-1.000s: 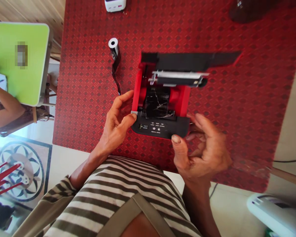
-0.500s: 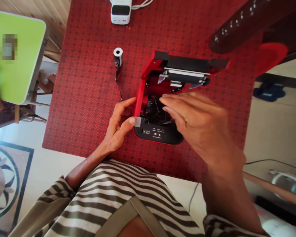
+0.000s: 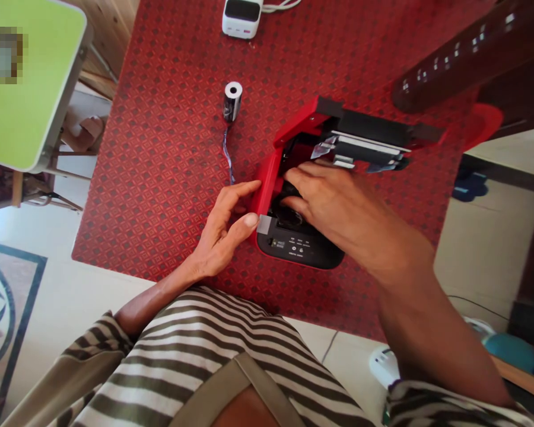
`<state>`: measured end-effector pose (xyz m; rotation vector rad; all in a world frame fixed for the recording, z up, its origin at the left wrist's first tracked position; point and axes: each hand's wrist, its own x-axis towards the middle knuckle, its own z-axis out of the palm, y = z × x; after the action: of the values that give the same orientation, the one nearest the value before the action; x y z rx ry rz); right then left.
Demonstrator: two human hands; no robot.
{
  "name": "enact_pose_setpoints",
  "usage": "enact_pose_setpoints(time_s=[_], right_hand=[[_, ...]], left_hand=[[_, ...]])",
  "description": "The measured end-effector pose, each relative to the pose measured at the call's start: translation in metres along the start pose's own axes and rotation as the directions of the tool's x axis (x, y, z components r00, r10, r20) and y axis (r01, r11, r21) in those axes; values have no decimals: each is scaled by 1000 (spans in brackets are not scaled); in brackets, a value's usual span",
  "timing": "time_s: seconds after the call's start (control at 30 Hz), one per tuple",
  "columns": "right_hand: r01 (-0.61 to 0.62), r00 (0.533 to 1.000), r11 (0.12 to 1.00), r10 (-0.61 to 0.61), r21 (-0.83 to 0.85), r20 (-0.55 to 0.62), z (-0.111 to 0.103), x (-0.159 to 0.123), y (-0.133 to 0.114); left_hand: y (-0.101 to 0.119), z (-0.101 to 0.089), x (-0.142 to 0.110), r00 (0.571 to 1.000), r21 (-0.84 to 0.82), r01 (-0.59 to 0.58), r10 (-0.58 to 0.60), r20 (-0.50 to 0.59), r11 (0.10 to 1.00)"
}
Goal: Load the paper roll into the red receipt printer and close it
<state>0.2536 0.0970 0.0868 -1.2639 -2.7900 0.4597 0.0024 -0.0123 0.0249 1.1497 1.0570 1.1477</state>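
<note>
Nearest the camera, a dark-and-pale striped fabric garment (image 3: 204,338) is worn by the person. The left hand (image 3: 225,228) is held partly open, nothing being gripped; its forefinger is laid against the side wall of a red-and-black plastic box-shaped device (image 3: 311,249), and its thumb is placed at a flat grey corner piece (image 3: 265,225). The right hand (image 3: 342,207) is bent, its fingers inserted into the device's compartment over dark, glossy material (image 3: 289,216); whether any of this is gripped cannot be told. The device is seated on a red patterned tabletop (image 3: 169,172), its black-lined hinged lid (image 3: 369,127) raised. Beyond the left hand, a small white-ended black roll (image 3: 232,107) is noted, a thin dark strip (image 3: 227,154) trailed from it. Farther off, a white rounded block-shaped unit (image 3: 241,19) is placed at the top edge
</note>
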Motion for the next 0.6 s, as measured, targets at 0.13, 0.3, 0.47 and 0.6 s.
enact_pose_setpoints(time_s=[0.13,0.3,0.47,0.6], right_hand=[[-51,998,998,52,25,-43,-1,-3,-7],[-75,990,997,76,14,-118,-10,-16,-16],[-8,962,1000,8,0,-274,-34,-40,-37],[-155,863,967,231,200,-449,-48,-75,-44]], left_hand=[[2,1,1,1000,15,-8,8,-4,1000],[2,1,0,1000,13,-6,6,3,1000],[1,0,0,1000,5,15,-15,-5,1000],[-2,-1,1,1000,12,4,-4,-14,1000]])
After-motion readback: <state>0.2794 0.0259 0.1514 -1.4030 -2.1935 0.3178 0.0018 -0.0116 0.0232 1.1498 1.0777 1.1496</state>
